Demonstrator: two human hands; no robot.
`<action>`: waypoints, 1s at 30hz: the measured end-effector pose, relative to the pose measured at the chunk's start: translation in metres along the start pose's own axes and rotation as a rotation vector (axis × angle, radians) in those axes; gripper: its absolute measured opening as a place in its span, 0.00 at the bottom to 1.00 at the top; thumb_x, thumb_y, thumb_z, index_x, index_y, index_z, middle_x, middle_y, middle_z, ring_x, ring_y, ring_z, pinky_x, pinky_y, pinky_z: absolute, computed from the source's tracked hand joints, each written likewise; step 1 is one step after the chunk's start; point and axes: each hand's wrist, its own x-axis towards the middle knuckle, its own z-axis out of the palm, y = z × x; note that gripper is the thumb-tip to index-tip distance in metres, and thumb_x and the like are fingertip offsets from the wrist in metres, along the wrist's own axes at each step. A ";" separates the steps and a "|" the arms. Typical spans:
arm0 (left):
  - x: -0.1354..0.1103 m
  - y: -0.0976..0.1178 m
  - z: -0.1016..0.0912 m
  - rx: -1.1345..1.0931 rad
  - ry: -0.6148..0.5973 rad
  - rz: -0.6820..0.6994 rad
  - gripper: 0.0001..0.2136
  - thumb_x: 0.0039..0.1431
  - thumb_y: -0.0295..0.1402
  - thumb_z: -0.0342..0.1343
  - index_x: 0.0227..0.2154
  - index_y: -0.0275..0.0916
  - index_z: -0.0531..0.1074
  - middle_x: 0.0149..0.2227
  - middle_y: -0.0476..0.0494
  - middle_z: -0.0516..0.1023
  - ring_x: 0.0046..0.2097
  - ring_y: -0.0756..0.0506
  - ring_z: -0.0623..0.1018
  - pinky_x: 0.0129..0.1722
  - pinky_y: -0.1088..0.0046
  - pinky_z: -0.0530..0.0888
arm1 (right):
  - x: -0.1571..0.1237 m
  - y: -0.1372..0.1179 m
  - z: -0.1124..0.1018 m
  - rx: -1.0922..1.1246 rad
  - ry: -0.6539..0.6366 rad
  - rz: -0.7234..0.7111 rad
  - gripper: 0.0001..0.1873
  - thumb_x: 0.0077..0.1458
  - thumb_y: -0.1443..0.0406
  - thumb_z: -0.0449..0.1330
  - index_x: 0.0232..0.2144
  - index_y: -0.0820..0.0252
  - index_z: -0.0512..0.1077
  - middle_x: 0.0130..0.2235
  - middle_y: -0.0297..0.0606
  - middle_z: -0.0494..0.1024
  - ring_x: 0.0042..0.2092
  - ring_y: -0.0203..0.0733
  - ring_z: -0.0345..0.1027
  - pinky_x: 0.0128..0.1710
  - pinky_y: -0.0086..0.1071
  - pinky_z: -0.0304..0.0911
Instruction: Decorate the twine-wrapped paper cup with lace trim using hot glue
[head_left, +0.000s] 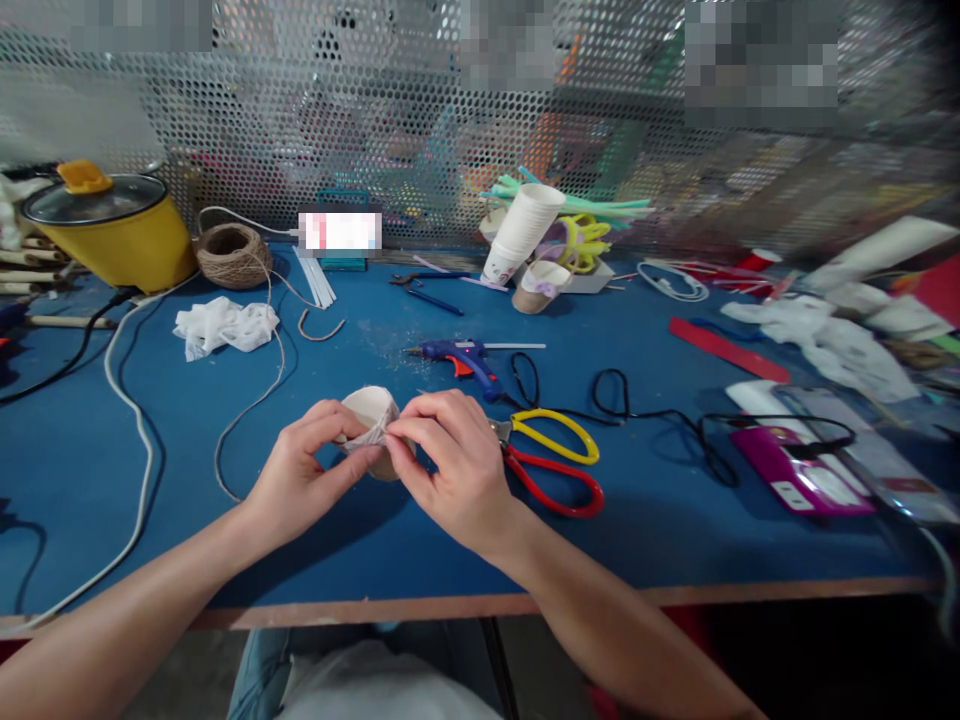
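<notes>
A small paper cup (370,401), with pale cloth-like material round its rim and a brown lower part, is held just above the blue table. My left hand (307,455) grips its left side, fingers over the rim and thumb on the front. The fingertips of my right hand (452,455) pinch the pale material at the cup's right edge. Right beside that hand lie scissors (559,436) with one yellow and one red handle. Behind the hands rests a blue glue gun (461,360) with a white glue stick in its back.
A yellow pot (142,240), a twine ball (232,256) and white crumpled cloth (226,327) stand at the left. Stacked paper cups (525,228), a decorated cup (541,285) and pliers (427,290) are at the back. Black cable (660,414) runs right to a purple box (802,475).
</notes>
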 end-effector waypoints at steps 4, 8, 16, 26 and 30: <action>-0.001 0.000 -0.001 -0.006 0.004 -0.020 0.05 0.55 0.29 0.57 0.25 0.37 0.71 0.26 0.46 0.73 0.31 0.48 0.72 0.31 0.72 0.69 | 0.000 -0.001 0.000 0.004 -0.002 -0.010 0.04 0.52 0.72 0.59 0.27 0.61 0.70 0.29 0.40 0.75 0.32 0.40 0.66 0.32 0.36 0.63; 0.000 0.001 -0.001 -0.029 -0.001 -0.051 0.05 0.54 0.30 0.57 0.24 0.37 0.72 0.26 0.46 0.72 0.31 0.47 0.72 0.31 0.71 0.69 | 0.000 -0.001 0.000 0.018 0.002 -0.013 0.03 0.52 0.71 0.59 0.28 0.61 0.70 0.29 0.40 0.75 0.32 0.40 0.67 0.32 0.36 0.64; 0.003 0.000 -0.009 -0.367 -0.096 -0.196 0.07 0.54 0.35 0.59 0.25 0.37 0.73 0.28 0.46 0.72 0.32 0.47 0.71 0.33 0.70 0.68 | -0.001 0.004 -0.007 0.291 0.026 0.149 0.07 0.53 0.69 0.59 0.36 0.59 0.67 0.36 0.41 0.73 0.39 0.42 0.68 0.39 0.38 0.67; 0.005 -0.001 -0.019 -0.622 -0.325 -0.294 0.15 0.48 0.45 0.62 0.21 0.38 0.72 0.30 0.42 0.72 0.32 0.45 0.72 0.31 0.68 0.71 | 0.002 0.019 -0.015 0.953 -0.481 0.374 0.08 0.54 0.64 0.58 0.37 0.60 0.69 0.40 0.41 0.73 0.44 0.41 0.68 0.46 0.39 0.64; 0.005 0.001 -0.018 -0.564 -0.346 -0.262 0.14 0.50 0.45 0.61 0.22 0.38 0.72 0.31 0.41 0.72 0.33 0.45 0.72 0.31 0.69 0.71 | 0.002 0.016 -0.014 0.957 -0.507 0.432 0.05 0.51 0.66 0.59 0.33 0.60 0.68 0.37 0.38 0.72 0.41 0.40 0.67 0.44 0.39 0.63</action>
